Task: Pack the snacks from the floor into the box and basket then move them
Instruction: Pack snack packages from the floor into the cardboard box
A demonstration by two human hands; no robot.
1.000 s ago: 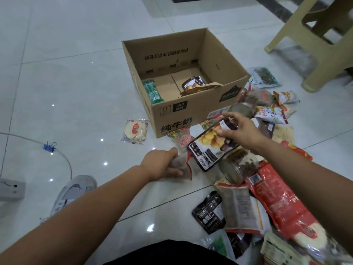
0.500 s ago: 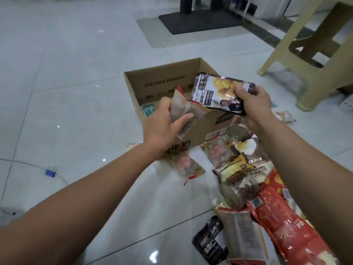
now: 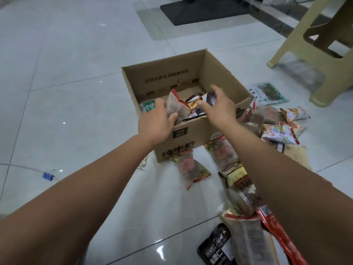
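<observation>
We see the cardboard box (image 3: pixel 191 134) standing open at the middle of the frame on the pale tiled floor (image 3: pixel 76 92). The left hand (image 3: pixel 155 123) reaches over the box's near wall and grips a brown snack packet (image 3: pixel 172 109), fingers curled round its lower end, so the packet stands up inside the opening. The right hand (image 3: pixel 219 108) hovers over the right half of the box with fingers spread and loose, holding nothing. A black-and-yellow packet (image 3: pixel 193 105) lies in the box just under its thumb; we cannot tell whether they touch. A green packet (image 3: pixel 148 107) sits in the box's left corner.

More snacks lie on the floor from the box's right side down to the lower right: a clear packet with a red label (image 3: pixel 191 166), a jar (image 3: pixel 241 199) on its side and a black packet (image 3: pixel 217 247). At lower left lies a blue binder clip (image 3: pixel 48 175); at upper right stands a beige stool (image 3: pixel 336 73).
</observation>
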